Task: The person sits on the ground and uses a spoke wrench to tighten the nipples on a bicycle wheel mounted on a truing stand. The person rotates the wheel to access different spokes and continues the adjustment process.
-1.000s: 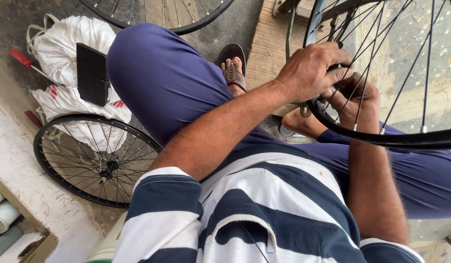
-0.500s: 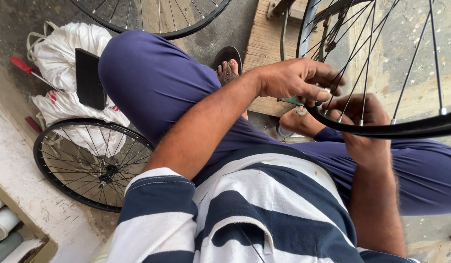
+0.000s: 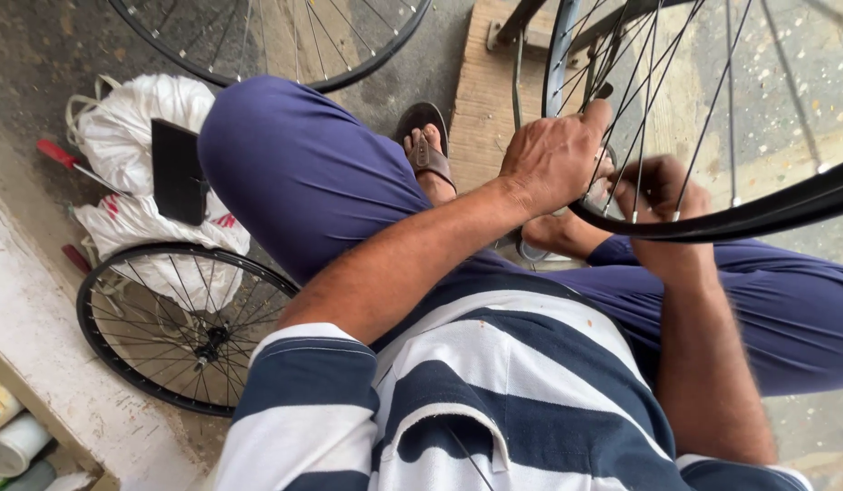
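Concrete floor, grey and stained, with a wooden board (image 3: 487, 100) under a metal stand. We note one black bicycle wheel (image 3: 758, 211) held upright before us, its rim crossing our lap. Our left hand (image 3: 556, 159) curls over the rim among the spokes, fingers bent narrow; our right hand (image 3: 662, 195) sits just behind the rim, closed around something we cannot make out. Spokes partly screen both hands. Also listed: a second wheel (image 3: 180, 327) flat by the left knee, white sacks (image 3: 135, 127) bearing a dark flat object (image 3: 178, 173), a red-handled tool (image 3: 62, 156), a brown sandal (image 3: 423, 136).
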